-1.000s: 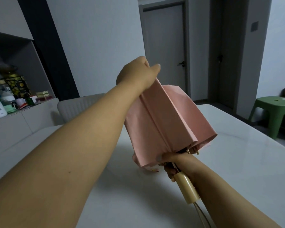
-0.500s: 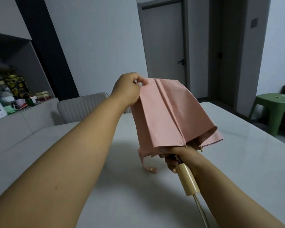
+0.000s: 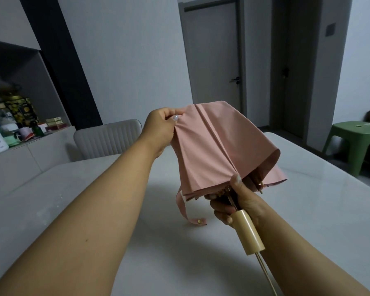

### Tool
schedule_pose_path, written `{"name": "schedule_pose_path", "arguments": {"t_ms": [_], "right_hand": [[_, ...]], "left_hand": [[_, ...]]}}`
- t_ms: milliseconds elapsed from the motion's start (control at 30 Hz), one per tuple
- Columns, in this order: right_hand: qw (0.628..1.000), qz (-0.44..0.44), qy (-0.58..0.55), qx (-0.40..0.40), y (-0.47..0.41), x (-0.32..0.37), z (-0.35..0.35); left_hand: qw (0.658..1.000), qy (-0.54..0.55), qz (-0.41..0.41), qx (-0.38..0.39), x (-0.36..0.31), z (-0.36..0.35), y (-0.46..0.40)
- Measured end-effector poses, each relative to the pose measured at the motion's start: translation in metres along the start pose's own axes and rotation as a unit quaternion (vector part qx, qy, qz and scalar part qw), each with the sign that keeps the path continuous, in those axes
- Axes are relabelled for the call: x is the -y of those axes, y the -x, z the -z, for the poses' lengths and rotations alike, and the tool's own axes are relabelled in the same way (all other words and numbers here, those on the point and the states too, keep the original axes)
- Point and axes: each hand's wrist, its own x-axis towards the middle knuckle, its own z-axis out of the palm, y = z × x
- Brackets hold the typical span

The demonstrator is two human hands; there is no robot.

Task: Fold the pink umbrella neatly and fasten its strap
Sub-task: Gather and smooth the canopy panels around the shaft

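The left hand (image 3: 160,129) pinches a pleat near the canopy top; the right hand (image 3: 233,201) is wrapped round the shaft where the rib tips gather, just above the cream handle (image 3: 247,229). The pink umbrella (image 3: 218,150) is held in the air over the white table (image 3: 308,221). It looks light; the cloth is soft and slippery, best gripped at pleat edges. The strap (image 3: 190,212) dangles at 7 o'clock from the canopy. Ribs and the far pleats are hidden.

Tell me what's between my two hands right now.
In the head view, the pink umbrella canopy spans from the left hand pinching its top to the right hand gripping its base.
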Motion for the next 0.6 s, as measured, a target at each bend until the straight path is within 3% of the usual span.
{"name": "schedule_pose_path", "arguments": {"t_ms": [233,400,500,600], "right_hand": [[0.987,-0.005,0.1,-0.127,-0.003,-0.001,-0.005],[0.967,0.019,0.179,-0.178,0.001,-0.002,-0.008],[0.964,0.033,0.201,-0.172,0.004,-0.003,-0.011],[0.967,0.013,0.205,-0.148,0.007,0.0,-0.012]], "left_hand": [[1.0,-0.001,0.005,-0.012,0.008,-0.01,0.0],[0.969,-0.225,0.102,0.013,-0.02,-0.032,0.005],[0.974,-0.167,0.14,0.068,-0.016,-0.054,0.026],[0.986,-0.044,0.152,0.048,0.005,-0.058,0.032]]}}
